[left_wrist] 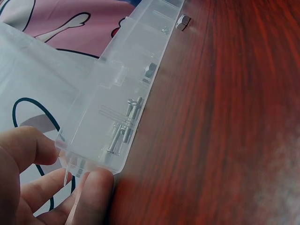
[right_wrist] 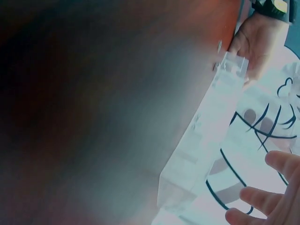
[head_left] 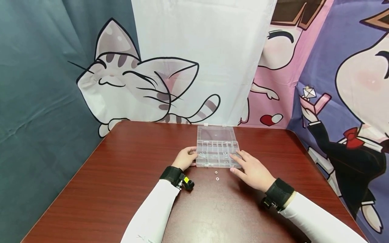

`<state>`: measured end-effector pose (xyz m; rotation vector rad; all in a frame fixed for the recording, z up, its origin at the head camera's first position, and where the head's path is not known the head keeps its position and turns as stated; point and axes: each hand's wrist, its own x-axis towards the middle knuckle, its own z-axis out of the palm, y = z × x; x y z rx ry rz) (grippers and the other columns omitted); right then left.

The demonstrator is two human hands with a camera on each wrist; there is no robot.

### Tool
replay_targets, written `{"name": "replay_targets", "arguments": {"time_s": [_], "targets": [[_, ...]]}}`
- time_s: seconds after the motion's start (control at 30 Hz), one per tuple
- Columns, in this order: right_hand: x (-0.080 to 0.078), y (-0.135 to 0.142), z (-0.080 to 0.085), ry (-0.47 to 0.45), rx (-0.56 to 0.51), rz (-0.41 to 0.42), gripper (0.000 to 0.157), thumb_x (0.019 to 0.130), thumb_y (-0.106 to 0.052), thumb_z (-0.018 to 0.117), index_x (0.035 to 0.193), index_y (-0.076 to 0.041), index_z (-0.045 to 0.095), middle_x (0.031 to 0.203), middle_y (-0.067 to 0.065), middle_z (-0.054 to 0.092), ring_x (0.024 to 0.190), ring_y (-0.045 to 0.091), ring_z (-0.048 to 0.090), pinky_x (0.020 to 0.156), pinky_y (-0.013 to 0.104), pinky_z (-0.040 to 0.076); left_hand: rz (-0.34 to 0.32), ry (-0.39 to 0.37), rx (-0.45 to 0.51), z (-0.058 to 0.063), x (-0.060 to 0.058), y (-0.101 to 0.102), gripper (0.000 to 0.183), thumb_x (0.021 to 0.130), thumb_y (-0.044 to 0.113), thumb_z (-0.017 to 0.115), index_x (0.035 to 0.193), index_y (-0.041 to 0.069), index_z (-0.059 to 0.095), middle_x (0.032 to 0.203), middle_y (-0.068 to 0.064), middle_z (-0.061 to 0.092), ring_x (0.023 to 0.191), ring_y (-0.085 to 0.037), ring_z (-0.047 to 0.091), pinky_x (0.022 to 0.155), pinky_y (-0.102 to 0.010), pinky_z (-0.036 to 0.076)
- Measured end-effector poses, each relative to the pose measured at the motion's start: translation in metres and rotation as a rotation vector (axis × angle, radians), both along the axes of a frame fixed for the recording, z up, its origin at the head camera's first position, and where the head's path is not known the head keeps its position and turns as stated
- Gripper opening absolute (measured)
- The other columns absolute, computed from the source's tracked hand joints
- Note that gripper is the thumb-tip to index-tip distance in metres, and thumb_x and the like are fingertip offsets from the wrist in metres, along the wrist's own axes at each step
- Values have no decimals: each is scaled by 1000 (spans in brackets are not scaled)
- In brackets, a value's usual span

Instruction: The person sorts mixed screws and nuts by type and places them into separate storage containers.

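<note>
A clear plastic compartment box [head_left: 217,155] stands on the table with its lid [head_left: 215,133] raised toward the back. My left hand [head_left: 184,158] holds the box's left end; in the left wrist view its thumb [left_wrist: 96,187] and curled fingers lie around the corner. Through the wall there, several screws [left_wrist: 124,124] show in one compartment, and a hex nut [left_wrist: 150,70] in another. Over the right front corner, my right hand [head_left: 253,170] has spread, fairly straight fingers; contact with the box is unclear. Its fingers [right_wrist: 262,201] hold nothing in the right wrist view.
Two small nuts [head_left: 216,179] lie on the brown table [head_left: 146,162] just in front of the box. A cartoon-printed curtain [head_left: 206,33] hangs behind the table's far edge.
</note>
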<state>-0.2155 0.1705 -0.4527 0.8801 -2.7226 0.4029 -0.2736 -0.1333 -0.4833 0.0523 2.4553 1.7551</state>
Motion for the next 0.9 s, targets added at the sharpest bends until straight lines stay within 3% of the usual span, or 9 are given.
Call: {"name": "replay_targets", "arguments": {"time_s": [0.1, 0.23, 0.3, 0.4, 0.7, 0.9], "targets": [[3, -6, -1, 15, 16, 25, 56, 95, -46, 62, 141, -14, 57, 140, 19, 53, 131, 39, 48, 107, 56, 41, 2, 0, -3, 0, 0, -1, 46, 98, 11, 58, 144, 6, 51, 128, -16, 61, 100, -21, 65, 69, -28, 60], [4, -19, -2, 60, 48, 86, 38, 91, -35, 71, 122, -12, 69, 115, 7, 65, 105, 25, 63, 90, 46, 54, 4, 3, -3, 1, 1, -1, 46, 98, 11, 58, 143, 6, 52, 128, -17, 61, 98, -22, 66, 69, -29, 60], [4, -26, -2, 87, 82, 114, 24, 89, -30, 73, 106, -14, 72, 97, -1, 64, 88, 19, 63, 76, 40, 56, 3, 0, -1, 1, 2, -1, 46, 98, 11, 58, 143, 7, 52, 128, -16, 62, 99, -22, 66, 69, -28, 60], [4, -36, -2, 100, 122, 154, 11, 87, -26, 76, 92, -18, 70, 83, -7, 57, 75, 13, 58, 63, 32, 53, -2, -1, 3, 1, 3, -2, 46, 98, 11, 58, 144, 6, 52, 129, -17, 61, 101, -22, 65, 69, -28, 60], [0, -61, 6, 46, 225, 339, 5, 85, -17, 78, 89, -18, 76, 82, -6, 65, 76, 12, 64, 64, 29, 55, 2, -6, 9, 0, 2, -2, 47, 98, 11, 58, 143, 6, 52, 129, -17, 61, 101, -22, 65, 68, -28, 60], [-6, -67, 4, -23, 272, 377, 4, 86, -16, 77, 89, -17, 75, 83, -6, 67, 76, 10, 64, 65, 27, 54, -2, -2, 2, 2, 2, -1, 46, 98, 11, 58, 144, 6, 51, 129, -17, 61, 100, -23, 65, 69, -29, 60]]}}
